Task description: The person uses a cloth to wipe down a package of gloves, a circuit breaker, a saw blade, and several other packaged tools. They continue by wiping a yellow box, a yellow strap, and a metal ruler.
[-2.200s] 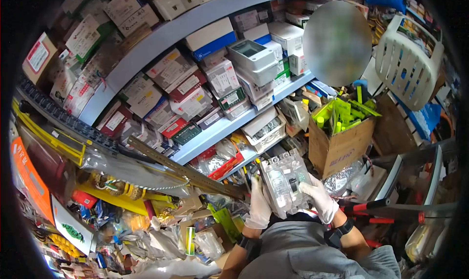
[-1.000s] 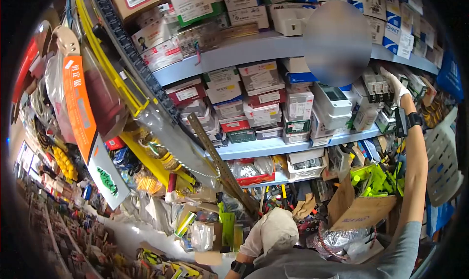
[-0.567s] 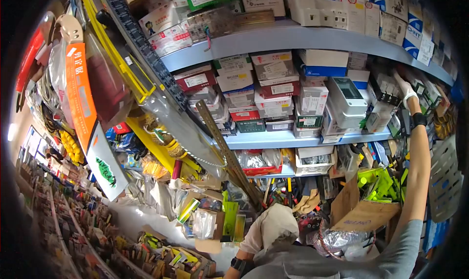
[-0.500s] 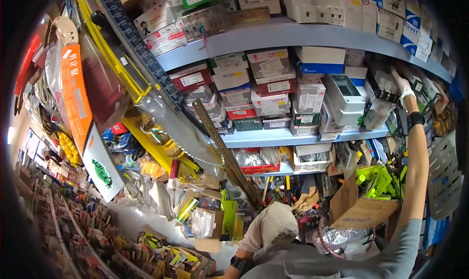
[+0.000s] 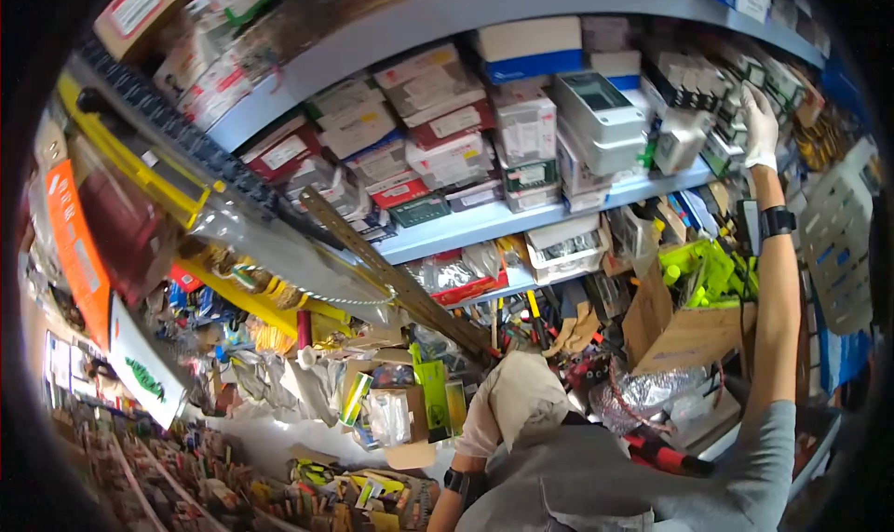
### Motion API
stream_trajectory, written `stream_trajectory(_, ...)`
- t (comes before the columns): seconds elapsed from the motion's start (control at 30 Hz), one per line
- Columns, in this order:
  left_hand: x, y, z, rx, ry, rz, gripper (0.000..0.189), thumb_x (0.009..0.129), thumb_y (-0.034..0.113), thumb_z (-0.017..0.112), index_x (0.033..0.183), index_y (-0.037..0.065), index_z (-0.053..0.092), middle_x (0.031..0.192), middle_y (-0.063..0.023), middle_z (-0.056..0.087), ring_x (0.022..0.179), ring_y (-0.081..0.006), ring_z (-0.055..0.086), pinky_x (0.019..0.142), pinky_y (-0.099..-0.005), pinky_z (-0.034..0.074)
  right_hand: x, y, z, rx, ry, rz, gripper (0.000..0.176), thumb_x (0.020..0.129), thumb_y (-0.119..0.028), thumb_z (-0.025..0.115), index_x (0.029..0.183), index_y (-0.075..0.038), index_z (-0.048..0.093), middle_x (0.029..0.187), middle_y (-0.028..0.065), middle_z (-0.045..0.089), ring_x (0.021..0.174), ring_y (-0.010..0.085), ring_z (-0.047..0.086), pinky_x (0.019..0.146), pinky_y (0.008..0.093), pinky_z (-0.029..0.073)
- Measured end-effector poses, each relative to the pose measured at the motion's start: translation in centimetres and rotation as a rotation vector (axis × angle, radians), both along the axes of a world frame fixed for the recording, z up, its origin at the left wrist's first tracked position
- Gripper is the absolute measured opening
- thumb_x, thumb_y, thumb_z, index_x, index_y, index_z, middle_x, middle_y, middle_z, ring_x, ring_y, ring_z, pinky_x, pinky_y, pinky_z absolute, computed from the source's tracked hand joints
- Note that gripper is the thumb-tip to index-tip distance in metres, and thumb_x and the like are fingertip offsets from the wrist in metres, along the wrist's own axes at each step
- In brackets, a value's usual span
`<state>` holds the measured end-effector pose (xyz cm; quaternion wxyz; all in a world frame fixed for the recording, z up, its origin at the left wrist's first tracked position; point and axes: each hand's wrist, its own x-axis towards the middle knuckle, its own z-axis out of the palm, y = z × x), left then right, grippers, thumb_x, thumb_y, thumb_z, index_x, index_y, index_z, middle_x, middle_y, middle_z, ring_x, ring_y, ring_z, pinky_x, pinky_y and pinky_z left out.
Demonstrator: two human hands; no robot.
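My right hand [image 5: 759, 125], in a white glove, reaches up to the crowded right part of the middle shelf. Its fingers are stretched out against the small green-and-white boxes [image 5: 726, 146], with no object visible in them. Just left of it sit black breaker-like blocks [image 5: 687, 83] and a grey enclosure with a dark window [image 5: 601, 122]. Low in front of my body, my left hand [image 5: 480, 430], also gloved, is closed on a bunched beige cloth [image 5: 531, 397], which hides most of its fingers.
Stacked cartons [image 5: 447, 169] fill the blue-grey shelf [image 5: 410, 243]. A long metal bar [image 5: 391, 276] slants in front of it. An orange-sleeved saw [image 5: 74, 225] hangs at left. A cardboard box [image 5: 694, 336] of lime-green items stands below my right arm; a perforated grey panel [image 5: 833, 243] is at far right.
The view has tilted and shifted, so the shelves sit higher and further left. My right hand has come out from beside the boxes and shows more fully. My left hand still grips the cloth.
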<state>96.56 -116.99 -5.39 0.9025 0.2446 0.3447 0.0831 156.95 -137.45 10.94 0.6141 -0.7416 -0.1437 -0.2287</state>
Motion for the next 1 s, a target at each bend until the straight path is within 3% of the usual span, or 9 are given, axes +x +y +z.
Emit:
stream_trajectory(0.07,-0.2,0.1,-1.2,-0.097,-0.038,-0.011,0.048,0.102,0.035,0.039,0.140,0.006,0.046,0.140,-0.0086,0.051,0.128,-0.0244,0.050,0.110,-0.0383,0.037,-4.8,-0.9,-1.6,0.164,-0.104,0.035,0.035,0.096,-0.024,0.059,0.125,-0.005,0.062,0.123,0.0068,0.065,0.110,0.0137,0.059,0.096,0.0262,0.043)
stream_trajectory(0.13,-0.1,0.0,-2.0,-0.089,-0.023,-0.050,0.047,0.103,0.035,0.040,0.139,0.006,0.047,0.138,-0.0096,0.053,0.125,-0.0252,0.051,0.107,-0.0394,0.040,-8.7,-2.9,-4.1,0.013,-0.149,-0.076,0.034,0.096,-0.025,0.060,0.124,-0.006,0.063,0.121,0.0067,0.066,0.110,0.0130,0.058,0.097,0.0264,0.042)
stream_trajectory(0.43,2.5,-1.7,-0.5,0.121,0.008,-0.305,0.047,0.101,0.036,0.043,0.135,0.004,0.051,0.134,-0.0099,0.057,0.123,-0.0243,0.054,0.106,-0.0374,0.041,-18.2,-12.0,-21.3,-0.265,0.247,-0.177,0.031,0.093,-0.021,0.062,0.118,-0.004,0.065,0.114,0.0117,0.068,0.103,0.0207,0.064,0.092,0.0295,0.047)
stream_trajectory(0.5,3.2,-2.2,-0.3,0.172,0.033,-0.335,0.047,0.101,0.036,0.043,0.134,0.004,0.052,0.134,-0.0108,0.057,0.123,-0.0247,0.054,0.106,-0.0374,0.041,-21.9,-10.7,-21.0,-0.295,0.399,-0.141,0.043,0.090,-0.034,0.064,0.120,-0.002,0.064,0.116,0.0152,0.066,0.106,0.0243,0.064,0.093,0.0313,0.048)
stream_trajectory(0.63,3.9,-3.0,0.1,0.375,-0.034,-0.428,0.046,0.101,0.035,0.043,0.134,0.003,0.051,0.133,-0.0110,0.057,0.121,-0.0249,0.055,0.106,-0.0377,0.042,-25.6,-7.4,-22.0,-0.838,0.598,-0.108,0.098,0.072,-0.071,0.063,0.140,-0.002,0.046,0.137,0.0228,0.052,0.125,0.0333,0.052,0.103,0.0374,0.043)
stream_trajectory(0.7,4.4,-2.8,-0.6,-0.063,0.128,-0.334,0.046,0.101,0.033,0.043,0.134,0.003,0.051,0.132,-0.0112,0.058,0.120,-0.0249,0.056,0.105,-0.0376,0.042,-25.7,-5.8,-22.7,-0.977,0.631,-0.150,0.100,0.072,-0.071,0.064,0.141,-0.002,0.044,0.133,0.0222,0.055,0.121,0.0338,0.055,0.100,0.0389,0.045)
stream_trajectory(0.83,3.9,-3.0,-1.3,-0.035,0.087,-0.324,0.045,0.101,0.033,0.043,0.134,0.003,0.051,0.131,-0.0112,0.058,0.120,-0.0248,0.056,0.105,-0.0377,0.043,-24.5,-5.7,-26.0,-0.918,0.323,-0.299,0.038,0.094,-0.038,0.053,0.106,-0.004,0.066,0.090,0.0198,0.068,0.084,0.0361,0.066,0.073,0.0452,0.052)
stream_trajectory(0.93,3.6,-3.4,-0.2,0.080,0.085,-0.344,0.046,0.101,0.034,0.043,0.134,0.003,0.051,0.131,-0.0110,0.058,0.119,-0.0251,0.056,0.104,-0.0373,0.043,-23.6,-6.4,-26.3,-0.918,0.323,-0.345,0.031,0.095,-0.034,0.050,0.099,-0.008,0.067,0.081,0.0187,0.067,0.077,0.0372,0.066,0.068,0.0466,0.052)
stream_trajectory(1.0,3.2,-3.6,0.3,0.506,0.013,-0.468,0.046,0.101,0.034,0.043,0.135,0.004,0.050,0.132,-0.0108,0.057,0.120,-0.0244,0.055,0.105,-0.0365,0.042,-23.6,-6.9,-26.1,-0.888,0.310,-0.392,0.030,0.096,-0.032,0.048,0.098,-0.009,0.066,0.081,0.0180,0.067,0.076,0.0383,0.065,0.067,0.0484,0.051)
